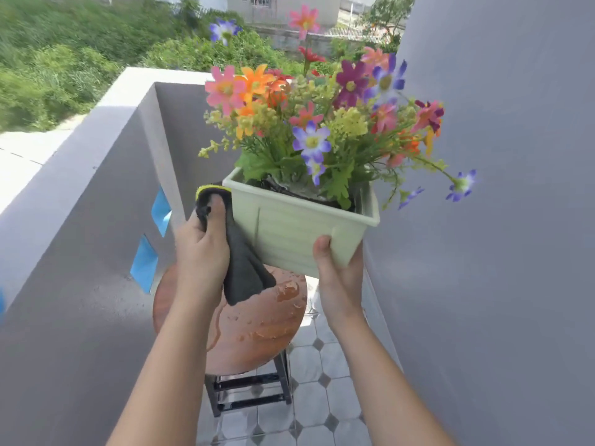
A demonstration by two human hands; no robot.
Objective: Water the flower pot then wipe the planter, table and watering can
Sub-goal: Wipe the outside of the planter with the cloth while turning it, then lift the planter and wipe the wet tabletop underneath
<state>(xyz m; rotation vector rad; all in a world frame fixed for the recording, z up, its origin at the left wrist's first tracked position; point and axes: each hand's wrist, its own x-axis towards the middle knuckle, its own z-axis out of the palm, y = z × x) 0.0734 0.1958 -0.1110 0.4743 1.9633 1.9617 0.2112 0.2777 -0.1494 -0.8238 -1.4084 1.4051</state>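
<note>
A pale green rectangular planter point(289, 230) full of colourful flowers point(322, 123) is lifted above the round brown table point(260, 326), tilted slightly. My right hand point(338, 272) grips its lower right corner from below. My left hand point(201, 249) is closed on a dark grey cloth point(244, 272) with a yellow edge, pressed against the planter's left side. Water drops and small puddles lie on the tabletop. The watering can is out of view.
A grey parapet wall point(96, 194) with blue-taped openings point(145, 262) runs along the left. A grey wall point(499, 220) stands close on the right. The table has a black metal frame point(251, 391) on a tiled floor. Greenery lies beyond the wall.
</note>
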